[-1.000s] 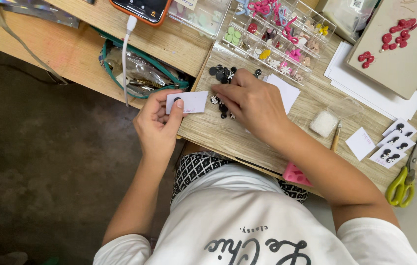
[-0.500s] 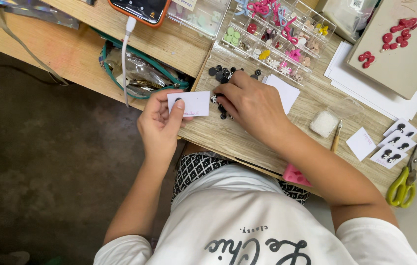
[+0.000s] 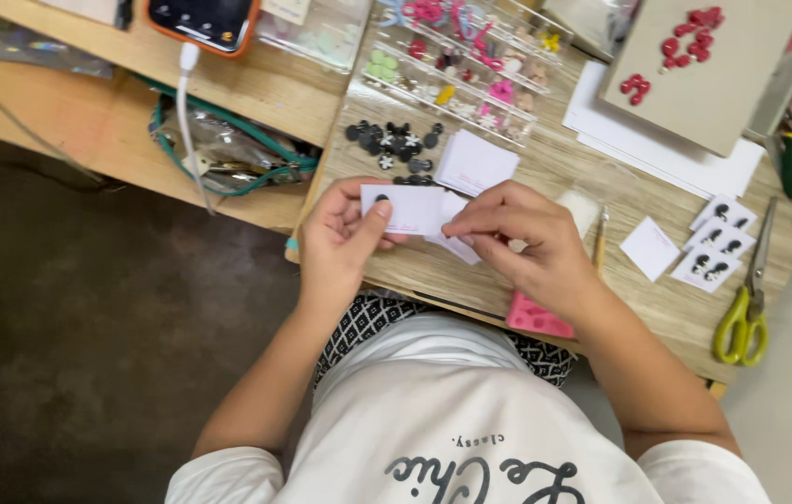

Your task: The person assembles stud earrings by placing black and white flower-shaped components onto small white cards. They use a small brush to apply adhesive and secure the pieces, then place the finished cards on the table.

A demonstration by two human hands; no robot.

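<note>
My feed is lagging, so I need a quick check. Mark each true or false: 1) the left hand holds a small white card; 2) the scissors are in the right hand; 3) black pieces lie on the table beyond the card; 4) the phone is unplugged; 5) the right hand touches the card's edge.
1) True: the left hand pinches the small white card.
2) False: the yellow-green scissors lie on the table, apart from the right hand.
3) True: the black pieces lie just past it.
4) False: a white cable is plugged into the phone.
5) True: its fingertips meet the card's right edge.
</note>
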